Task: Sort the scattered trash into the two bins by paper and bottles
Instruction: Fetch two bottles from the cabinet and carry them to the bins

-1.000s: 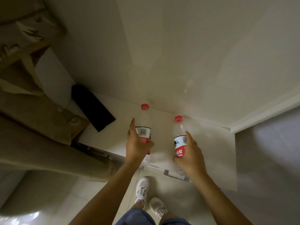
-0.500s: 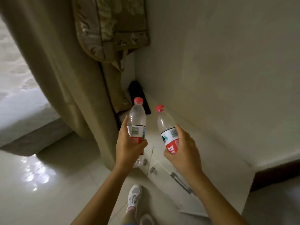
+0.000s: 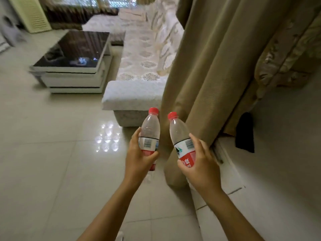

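I carry two clear plastic bottles with red caps and red-and-white labels, one in each hand. My left hand (image 3: 139,157) grips the left bottle (image 3: 150,127) around its label, upright. My right hand (image 3: 199,164) grips the right bottle (image 3: 178,131) around its label, tilted slightly left. Both are held in front of me above the tiled floor. No bins or paper scraps are in view.
A beige curtain (image 3: 208,75) hangs right of the bottles. A white patterned sofa (image 3: 139,70) stretches ahead, with a black-topped coffee table (image 3: 73,51) to its left. A low white cabinet (image 3: 260,188) with a black object (image 3: 245,133) on it lies at right. Glossy tiled floor (image 3: 52,153) spreads left.
My view has swung left from the white cabinet and wall toward the living room. Both hands keep their grip on the bottles, which have left the cabinet top.
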`<state>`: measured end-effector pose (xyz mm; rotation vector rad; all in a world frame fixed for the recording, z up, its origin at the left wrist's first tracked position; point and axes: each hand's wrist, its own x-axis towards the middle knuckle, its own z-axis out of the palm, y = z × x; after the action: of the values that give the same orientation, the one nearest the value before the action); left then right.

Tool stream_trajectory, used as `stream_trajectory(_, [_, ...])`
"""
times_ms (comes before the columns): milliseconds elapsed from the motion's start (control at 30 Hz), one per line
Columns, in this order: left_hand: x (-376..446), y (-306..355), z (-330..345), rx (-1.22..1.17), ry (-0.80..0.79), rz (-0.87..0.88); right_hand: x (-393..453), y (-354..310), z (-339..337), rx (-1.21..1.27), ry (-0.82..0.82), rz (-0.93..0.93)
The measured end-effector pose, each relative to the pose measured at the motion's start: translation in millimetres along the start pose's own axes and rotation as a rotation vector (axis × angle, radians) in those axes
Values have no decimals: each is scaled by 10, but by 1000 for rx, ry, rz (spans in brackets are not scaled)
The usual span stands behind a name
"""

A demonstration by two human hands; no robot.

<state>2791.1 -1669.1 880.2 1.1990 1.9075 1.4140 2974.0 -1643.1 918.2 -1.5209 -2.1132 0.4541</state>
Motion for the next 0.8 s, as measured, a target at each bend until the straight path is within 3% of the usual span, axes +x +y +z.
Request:
stream_trajectory(467, [91, -899, -2955, 96, 439, -102, 331, -2533, 1661, 219, -210, -393])
stream_trajectory(800, [-9, -1579, -4316, 176, 756, -226, 407, -4171, 2812, 226, -473, -702])
